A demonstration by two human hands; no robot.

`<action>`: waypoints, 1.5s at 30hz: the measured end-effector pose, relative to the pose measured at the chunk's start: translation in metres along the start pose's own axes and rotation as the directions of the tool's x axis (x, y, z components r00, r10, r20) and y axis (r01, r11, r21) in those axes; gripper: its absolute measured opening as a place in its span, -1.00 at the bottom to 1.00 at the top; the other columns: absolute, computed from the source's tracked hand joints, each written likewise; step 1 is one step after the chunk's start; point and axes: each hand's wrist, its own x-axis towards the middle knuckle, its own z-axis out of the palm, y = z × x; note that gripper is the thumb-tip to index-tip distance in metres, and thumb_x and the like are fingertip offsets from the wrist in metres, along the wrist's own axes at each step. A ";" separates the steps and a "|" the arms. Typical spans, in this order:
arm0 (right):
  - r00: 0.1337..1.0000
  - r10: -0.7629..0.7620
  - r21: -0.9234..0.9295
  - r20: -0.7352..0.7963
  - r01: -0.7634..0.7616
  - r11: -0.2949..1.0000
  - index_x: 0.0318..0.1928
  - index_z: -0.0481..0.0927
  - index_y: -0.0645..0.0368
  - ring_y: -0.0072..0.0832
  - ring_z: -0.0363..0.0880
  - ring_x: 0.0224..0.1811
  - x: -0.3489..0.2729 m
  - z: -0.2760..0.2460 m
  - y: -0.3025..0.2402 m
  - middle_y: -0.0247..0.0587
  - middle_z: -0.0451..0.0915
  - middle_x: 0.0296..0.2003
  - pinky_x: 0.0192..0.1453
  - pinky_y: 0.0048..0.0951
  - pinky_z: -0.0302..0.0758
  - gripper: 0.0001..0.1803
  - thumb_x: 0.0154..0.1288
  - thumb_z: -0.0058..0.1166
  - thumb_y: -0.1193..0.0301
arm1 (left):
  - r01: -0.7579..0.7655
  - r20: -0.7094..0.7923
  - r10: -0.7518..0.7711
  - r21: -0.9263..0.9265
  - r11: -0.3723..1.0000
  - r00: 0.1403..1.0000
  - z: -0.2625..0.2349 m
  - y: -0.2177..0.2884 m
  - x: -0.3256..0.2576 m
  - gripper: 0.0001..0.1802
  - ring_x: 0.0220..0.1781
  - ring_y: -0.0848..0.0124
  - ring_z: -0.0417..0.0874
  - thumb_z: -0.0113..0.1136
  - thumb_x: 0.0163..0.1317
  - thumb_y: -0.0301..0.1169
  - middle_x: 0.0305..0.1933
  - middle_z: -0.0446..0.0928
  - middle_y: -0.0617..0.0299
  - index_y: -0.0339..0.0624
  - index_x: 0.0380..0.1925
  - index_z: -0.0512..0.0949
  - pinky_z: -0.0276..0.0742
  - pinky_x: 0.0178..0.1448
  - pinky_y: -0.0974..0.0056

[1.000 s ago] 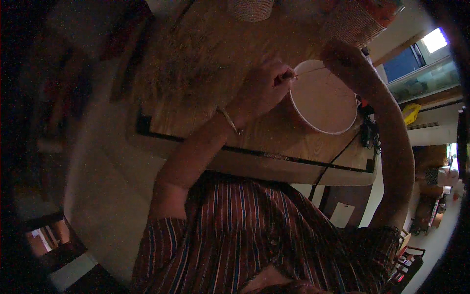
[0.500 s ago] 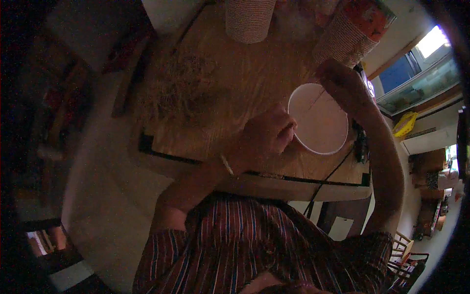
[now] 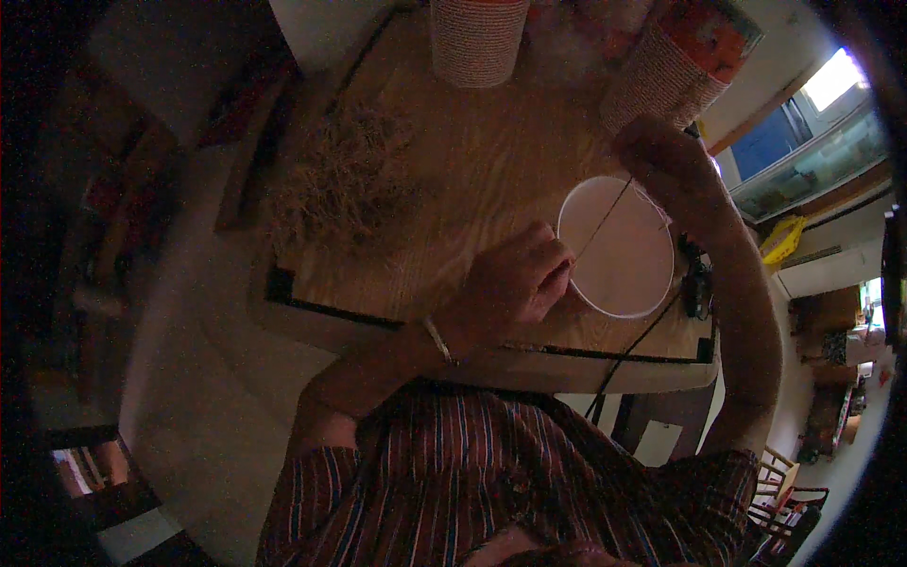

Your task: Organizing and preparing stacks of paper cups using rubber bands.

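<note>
A white round tub [image 3: 619,274], its rim facing up toward me, rests near the table's front right. Across its mouth runs a thin strand of twine [image 3: 606,217], pulled straight between my two hands. My left hand [image 3: 520,274] is closed at the tub's left rim, fingertips pinched on the lower end. Beyond the far rim, my right hand [image 3: 673,170] is closed on the upper end. A thin loose strand hangs beside the right fingers. Whether the left fingers touch the rim I cannot tell.
Loose tangled fibres [image 3: 350,180] lie on the left of the wooden table [image 3: 472,170]. Cord-wrapped tubs stand at the back, one in the middle [image 3: 477,42] and one at the right [image 3: 666,80]. A black cable [image 3: 638,338] crosses the front edge.
The strand is now tight and more clearly seen between my hands. My right hand has shifted slightly right, and the tub sits a little lower in view.
</note>
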 end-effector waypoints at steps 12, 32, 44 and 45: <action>0.977 -0.126 -0.725 0.173 0.213 0.655 -0.14 0.59 0.21 -0.59 0.49 -0.13 0.015 0.001 0.015 -0.39 0.59 -0.21 0.02 -0.49 0.47 -0.89 0.37 0.08 0.48 | 0.011 0.008 -0.011 -0.013 1.000 1.000 -0.005 0.006 -0.003 -0.81 -0.22 0.03 0.57 0.24 0.18 -0.47 -0.23 0.46 0.03 -0.20 -0.22 0.48 0.56 -0.18 0.06; 0.997 -0.012 0.115 -0.073 0.020 0.993 -0.14 0.58 0.20 -0.59 0.53 -0.10 -0.001 -0.011 0.043 -0.37 0.62 -0.21 0.06 -0.50 0.47 -0.88 0.34 0.07 0.50 | 0.010 0.086 -0.017 0.073 0.997 0.996 -0.010 -0.004 0.000 -0.80 -0.21 0.03 0.60 0.24 0.20 -0.40 -0.22 0.46 0.04 -0.20 -0.22 0.50 0.56 -0.18 0.05; 0.993 0.017 0.163 -0.120 0.003 0.987 -0.15 0.55 0.19 -0.65 0.44 -0.18 -0.007 0.000 0.042 -0.40 0.55 -0.29 -0.01 -0.52 0.44 -0.89 0.34 0.07 0.49 | -0.129 0.152 0.115 0.086 0.988 0.982 -0.008 0.002 -0.011 -0.67 -0.15 0.04 0.59 0.29 0.16 -0.34 -0.16 0.47 0.02 -0.21 -0.11 0.50 0.58 -0.11 0.08; 0.993 0.012 0.162 -0.117 0.007 0.987 -0.15 0.55 0.19 -0.65 0.44 -0.18 -0.005 -0.001 0.036 -0.40 0.55 -0.29 -0.01 -0.52 0.44 -0.89 0.34 0.07 0.49 | -0.125 0.150 0.113 0.073 0.990 0.982 -0.009 0.003 -0.011 -0.67 -0.14 0.05 0.59 0.30 0.16 -0.34 -0.16 0.47 0.02 -0.20 -0.10 0.50 0.58 -0.11 0.07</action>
